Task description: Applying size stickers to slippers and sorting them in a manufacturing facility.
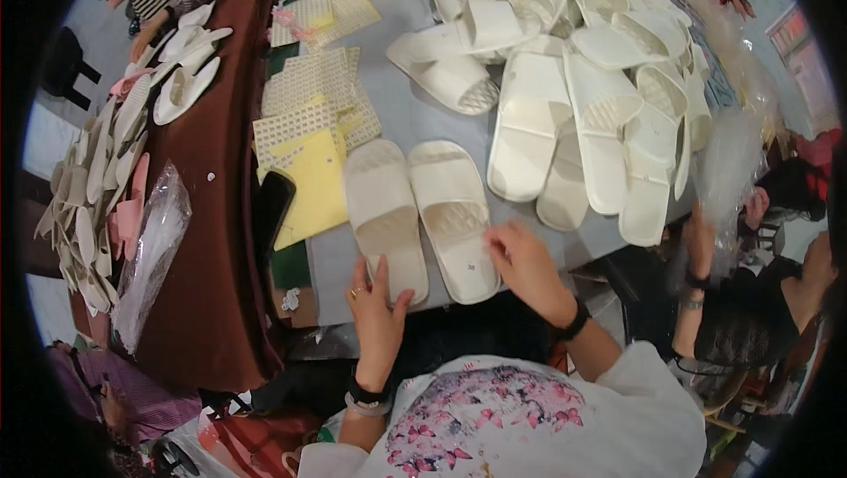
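Two off-white slippers lie side by side before me on the grey table cover, toes pointing away. My left hand [378,315] is at the heel of the left slipper [379,182], fingers apart and fingertips touching its footbed. A small printed label shows on the footbed of the right slipper [450,213]. Beside that slipper's outer edge is my right hand [528,268], its fingers curled in toward the thumb. Whatever lies between those fingertips, if anything, is too small to make out. Left of the pair are a yellow sheet [313,187] and several printed label sheets [309,90].
A heap of off-white slippers [600,81] covers the table's far right. A dark phone [273,204] lies left of the sheets. More slippers [106,169] and a clear plastic bag [154,248] rest on the brown-covered table [207,187]. People are at both sides.
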The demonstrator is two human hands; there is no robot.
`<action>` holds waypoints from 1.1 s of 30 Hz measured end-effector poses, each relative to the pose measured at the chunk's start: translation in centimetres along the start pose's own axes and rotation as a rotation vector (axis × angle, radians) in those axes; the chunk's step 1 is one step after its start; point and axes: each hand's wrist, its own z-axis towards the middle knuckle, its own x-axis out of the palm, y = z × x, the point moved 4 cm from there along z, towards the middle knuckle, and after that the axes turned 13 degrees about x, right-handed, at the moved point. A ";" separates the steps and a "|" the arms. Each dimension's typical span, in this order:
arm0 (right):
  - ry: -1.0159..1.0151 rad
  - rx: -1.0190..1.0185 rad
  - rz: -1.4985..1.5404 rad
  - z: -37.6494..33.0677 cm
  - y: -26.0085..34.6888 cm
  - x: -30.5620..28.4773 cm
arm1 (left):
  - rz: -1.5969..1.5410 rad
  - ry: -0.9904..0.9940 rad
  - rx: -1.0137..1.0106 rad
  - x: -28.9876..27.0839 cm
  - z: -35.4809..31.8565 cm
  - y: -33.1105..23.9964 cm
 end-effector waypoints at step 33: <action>0.326 -0.145 0.018 18.0 13.4 10.0 | -0.157 -0.152 -0.003 0.9 0.7 2.9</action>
